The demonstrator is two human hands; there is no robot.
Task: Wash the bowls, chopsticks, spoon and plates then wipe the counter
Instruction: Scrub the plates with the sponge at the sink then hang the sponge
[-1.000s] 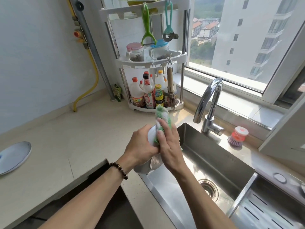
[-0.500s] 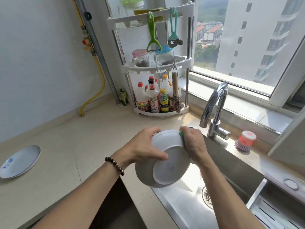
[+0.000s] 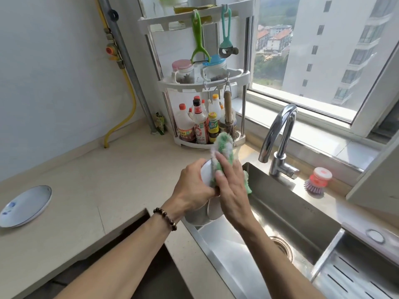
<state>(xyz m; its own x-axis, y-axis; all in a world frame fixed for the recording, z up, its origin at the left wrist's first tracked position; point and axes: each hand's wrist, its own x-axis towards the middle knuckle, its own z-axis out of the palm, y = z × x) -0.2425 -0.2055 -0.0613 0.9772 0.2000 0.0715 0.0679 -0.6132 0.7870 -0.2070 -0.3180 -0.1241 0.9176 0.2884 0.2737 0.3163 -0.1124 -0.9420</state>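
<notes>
sunlit kitchen corner, pale stone desk [image 3: 90, 190] wrapping round a steel sink [image 3: 287, 216] under a wide window.

nearest, both forearms reach in from 6 o'clock and meet over the sink's left rim. the left hand [image 3: 192, 190], a bead bracelet [image 3: 165, 219] on its wrist, curls its fingers and thumb round the edge of a white bowl [image 3: 206, 175] and tips it on edge, probably so the drips fall into the basin and not on the desk. the right hand [image 3: 232, 190] presses a green and white cloth [image 3: 222, 152] against the bowl, fingers fairly straight over it and the cloth bunching out at 12 o'clock; i judge this a scrubbing hold. a second pale dish seems to sit under the bowl, but i cannot tell for sure.

at 9 o'clock a blue-patterned plate [image 3: 26, 206] lies flat on the desk, well apart from the sink, likely waiting its turn.

further off at 1 o'clock stands the tap [image 3: 278, 137], no water visible, with a red-topped dish brush [image 3: 317, 180] beside it at 3 o'clock.

farthest, at 12 o'clock, a corner rack [image 3: 200, 83] holds sauce bottles [image 3: 199, 126] with red and yellow labels; the print is too small to read.
</notes>
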